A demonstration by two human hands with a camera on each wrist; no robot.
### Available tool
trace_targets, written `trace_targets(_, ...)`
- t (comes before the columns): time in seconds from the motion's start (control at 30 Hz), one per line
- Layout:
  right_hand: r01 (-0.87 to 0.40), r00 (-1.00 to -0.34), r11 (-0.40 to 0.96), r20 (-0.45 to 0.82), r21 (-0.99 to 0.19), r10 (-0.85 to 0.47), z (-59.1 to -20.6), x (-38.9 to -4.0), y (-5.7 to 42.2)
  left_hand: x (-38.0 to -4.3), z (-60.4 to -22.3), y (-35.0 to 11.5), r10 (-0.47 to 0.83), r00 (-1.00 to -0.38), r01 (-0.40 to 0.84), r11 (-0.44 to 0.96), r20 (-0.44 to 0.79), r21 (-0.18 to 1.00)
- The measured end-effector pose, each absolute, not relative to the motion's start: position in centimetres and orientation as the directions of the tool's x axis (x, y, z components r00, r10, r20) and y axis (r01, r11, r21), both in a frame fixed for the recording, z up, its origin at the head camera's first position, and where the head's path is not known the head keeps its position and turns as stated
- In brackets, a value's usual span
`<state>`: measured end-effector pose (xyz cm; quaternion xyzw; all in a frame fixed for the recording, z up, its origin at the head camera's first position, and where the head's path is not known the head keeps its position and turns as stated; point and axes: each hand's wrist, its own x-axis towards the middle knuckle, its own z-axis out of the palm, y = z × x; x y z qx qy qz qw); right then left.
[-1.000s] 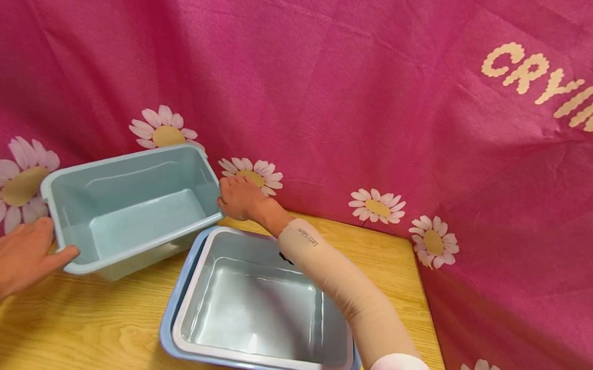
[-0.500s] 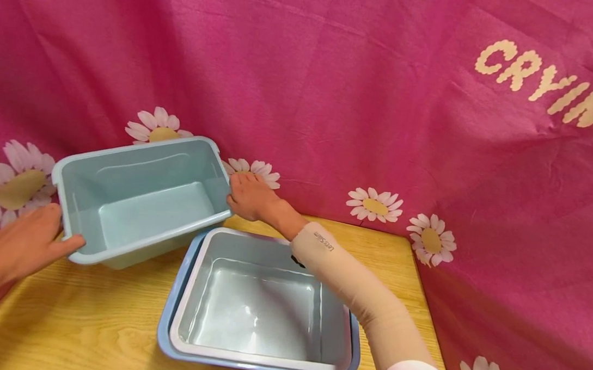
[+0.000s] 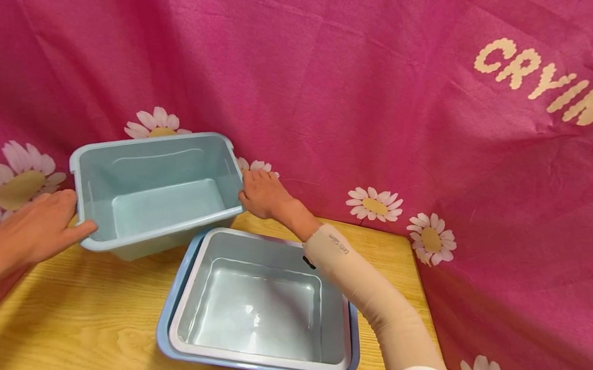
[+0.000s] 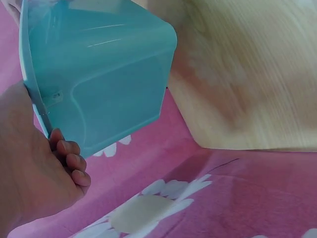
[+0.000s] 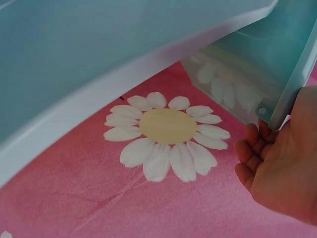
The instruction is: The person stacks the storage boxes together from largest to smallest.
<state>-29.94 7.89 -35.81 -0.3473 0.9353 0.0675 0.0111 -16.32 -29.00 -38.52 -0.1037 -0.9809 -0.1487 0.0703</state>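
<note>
A teal plastic storage bin (image 3: 160,166) is held up by both hands at the left of the head view, its open top tipped toward me. My left hand (image 3: 40,225) grips its left end, thumb over the rim and fingers curled beneath, as the left wrist view shows. At the opposite end my right hand (image 3: 264,195) holds the rim; in the right wrist view its fingers curl under the bin's edge. In front and to the right, a grey basin with a pale rim (image 3: 178,317) sits nested inside a blue basin (image 3: 165,322).
The basins stand on a wooden table (image 3: 76,308), whose right edge runs down beside the sleeved right forearm (image 3: 366,291). Pink cloth (image 3: 329,99) with daisies and lettering hangs behind and at the right. A small black mark or part (image 3: 309,262) shows at the grey basin's far side.
Both hands have carried the teal bin to the right and slightly up in the head view, closer over the basins' far left corner. The basins have barely shifted.
</note>
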Motion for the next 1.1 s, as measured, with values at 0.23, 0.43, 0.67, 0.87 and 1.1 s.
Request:
trace_targets(0.23, -0.633, -0.774, 0.766, -0.049, 0.118, -0.632, -35.2, -29.7, 9.3, -17.4, -38.0, -28.3, 0.222, -0.955, 0.272, 0.923, 0.199, 0.273)
trace_targets(0.43, -0.615, -0.788, 0.783, -0.054, 0.088, -0.613, -34.6, -29.2, 10.2, -18.2, -37.6, -27.8, 0.247, -0.946, 0.299, 0.914, 0.21, 0.272)
trace_targets(0.67, -0.569, -0.822, 0.817, -0.055, 0.096, -0.566, -34.6, -28.5, 10.9, -18.9, -37.1, -27.5, 0.286, -0.935, 0.335, 0.909, 0.21, 0.25)
trace_targets(0.87, -0.523, -0.852, 0.844, -0.041, 0.119, -0.522, -34.3, -28.0, 11.4, -19.7, -36.8, -27.0, 0.291, -0.942, 0.327, 0.907, 0.168, 0.266)
trace_targets(1.1, -0.487, -0.872, 0.866, -0.009, 0.116, -0.489, -34.1, -27.5, 12.3, -20.5, -36.6, -26.0, 0.3, -0.94, 0.336, 0.894, 0.161, 0.298)
